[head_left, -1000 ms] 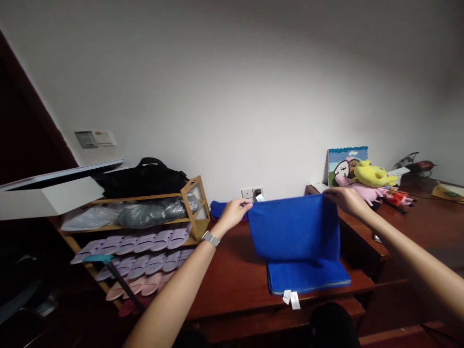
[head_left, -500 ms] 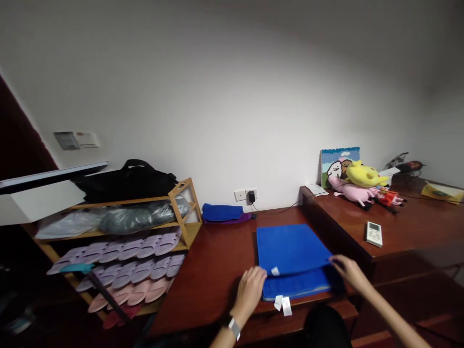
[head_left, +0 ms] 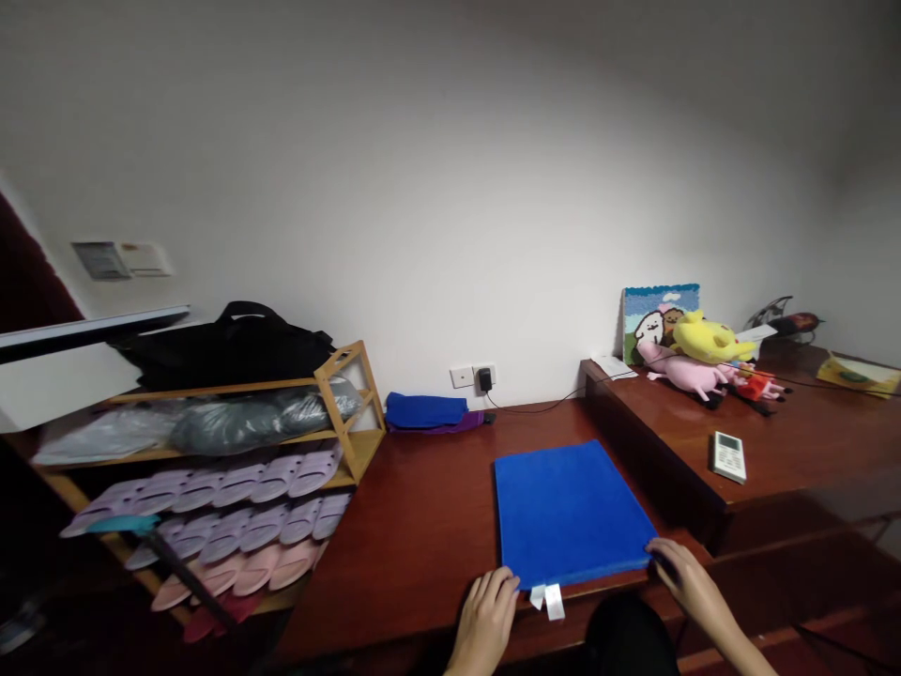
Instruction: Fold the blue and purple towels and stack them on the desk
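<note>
Head view shows a blue cloth (head_left: 570, 512) folded flat on the table (head_left: 401, 545), with white tags (head_left: 555, 603) sticking out from its near edge. The left hand (head_left: 487, 615) pinches its near left corner and the right hand (head_left: 682, 577) its near right one, so the step looks like squaring the folded layers; the next move seems to call for releasing both corners evenly, without dragging the top layer.

Free passage left of blue cloth (head_left: 572, 512), raised desk (head_left: 792, 446) rightward
</note>
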Available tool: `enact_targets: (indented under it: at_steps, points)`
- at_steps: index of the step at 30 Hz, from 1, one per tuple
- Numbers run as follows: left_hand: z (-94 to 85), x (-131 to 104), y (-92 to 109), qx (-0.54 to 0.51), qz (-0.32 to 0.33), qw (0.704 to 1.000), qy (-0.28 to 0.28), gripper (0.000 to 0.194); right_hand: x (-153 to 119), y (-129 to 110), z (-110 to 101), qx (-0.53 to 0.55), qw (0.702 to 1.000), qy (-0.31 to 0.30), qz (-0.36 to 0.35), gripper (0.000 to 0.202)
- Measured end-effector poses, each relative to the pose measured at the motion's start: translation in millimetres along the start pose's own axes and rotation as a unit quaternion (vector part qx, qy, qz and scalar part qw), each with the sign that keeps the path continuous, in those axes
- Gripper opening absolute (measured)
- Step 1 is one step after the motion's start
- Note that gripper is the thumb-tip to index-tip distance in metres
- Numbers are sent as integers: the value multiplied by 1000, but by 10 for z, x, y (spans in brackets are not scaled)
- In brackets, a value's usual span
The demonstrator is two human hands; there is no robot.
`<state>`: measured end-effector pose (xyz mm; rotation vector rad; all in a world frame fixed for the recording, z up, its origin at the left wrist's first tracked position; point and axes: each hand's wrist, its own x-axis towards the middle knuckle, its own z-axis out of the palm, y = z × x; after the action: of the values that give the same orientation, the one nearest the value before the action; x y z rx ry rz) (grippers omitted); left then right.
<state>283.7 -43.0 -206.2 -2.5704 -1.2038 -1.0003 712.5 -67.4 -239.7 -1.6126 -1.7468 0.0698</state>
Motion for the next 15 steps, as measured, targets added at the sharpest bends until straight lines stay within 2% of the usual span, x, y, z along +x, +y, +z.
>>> enact_targets:
  at_steps: [4, 6, 8, 10, 12, 15]
  points:
    - [-142, 63, 45, -19, -18, 1000, -1, 25, -2, -4, -6, -59, 998, 6, -10, 36]
    - [-201, 229, 106, -26, -23, 999, -5, 26, 103, -141, -31, -94, 995, 18, -8, 37]
    - [-178, 481, 197, -30, -30, 999, -17, 29, 278, -346, -7, -116, 993, 26, -13, 42]
    - [-57, 764, 290, -31, -28, 998, -45, 32, 490, -557, 94, -129, 991, 9, -17, 49]
    - [128, 997, 342, -28, -18, 996, -87, 38, 680, -704, 253, -140, 990, -36, -2, 54]
    - [393, 1124, 272, -18, -34, 987, -157, 52, 822, -734, 494, -157, 979, -119, 50, 60]
